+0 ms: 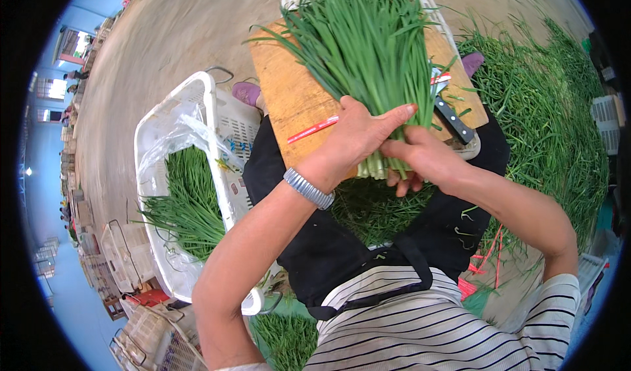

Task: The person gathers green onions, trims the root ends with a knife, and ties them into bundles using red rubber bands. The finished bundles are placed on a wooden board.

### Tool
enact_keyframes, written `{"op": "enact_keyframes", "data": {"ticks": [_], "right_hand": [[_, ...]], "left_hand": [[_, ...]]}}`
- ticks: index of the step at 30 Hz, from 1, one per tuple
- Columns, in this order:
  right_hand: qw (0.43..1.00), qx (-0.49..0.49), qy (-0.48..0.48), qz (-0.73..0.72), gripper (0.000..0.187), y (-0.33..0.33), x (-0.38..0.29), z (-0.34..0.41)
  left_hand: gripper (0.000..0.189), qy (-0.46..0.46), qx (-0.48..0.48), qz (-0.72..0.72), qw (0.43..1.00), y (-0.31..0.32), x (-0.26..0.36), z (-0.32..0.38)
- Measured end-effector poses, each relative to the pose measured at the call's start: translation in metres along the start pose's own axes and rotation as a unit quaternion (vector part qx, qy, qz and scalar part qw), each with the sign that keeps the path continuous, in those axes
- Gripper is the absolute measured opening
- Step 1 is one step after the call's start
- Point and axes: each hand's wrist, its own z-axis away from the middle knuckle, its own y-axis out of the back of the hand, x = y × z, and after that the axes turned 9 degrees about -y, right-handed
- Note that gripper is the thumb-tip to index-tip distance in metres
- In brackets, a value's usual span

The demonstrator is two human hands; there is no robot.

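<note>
A thick bunch of garlic chives (369, 50) lies on a wooden board (305, 105), its leaves fanned away from me and its pale cut stem ends near my lap. My left hand (367, 127), with a metal watch on the wrist, lies across the lower stems and grips them. Against the right side of the stem ends, my right hand (424, 156) holds the bunch, some fingers curled beneath. A red printed strip (313, 129) lies on the board beside my left hand. To the right rests a knife (453, 119) with a black riveted handle, its blade partly hidden by leaves.
At left stands a white plastic crate (143, 159) lined with clear film and holding chives (194, 203). Loose green trimmings (542, 110) cover the floor at right. Red strips (493, 252) lie near my right hip. Another crate's rim (446, 26) shows under the board.
</note>
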Motion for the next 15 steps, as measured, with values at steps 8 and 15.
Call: {"op": "enact_keyframes", "data": {"ticks": [8,15], "right_hand": [[0.970,0.086,0.146,0.173,0.038,0.017,0.010,0.029],[0.957,0.257,0.123,0.050,0.027,0.060,0.074,-0.026]], "left_hand": [[0.082,-0.014,0.105,-0.069,0.992,-0.020,-0.038,-0.011],[0.082,-0.045,0.122,-0.069,0.989,-0.020,-0.051,-0.013]]}}
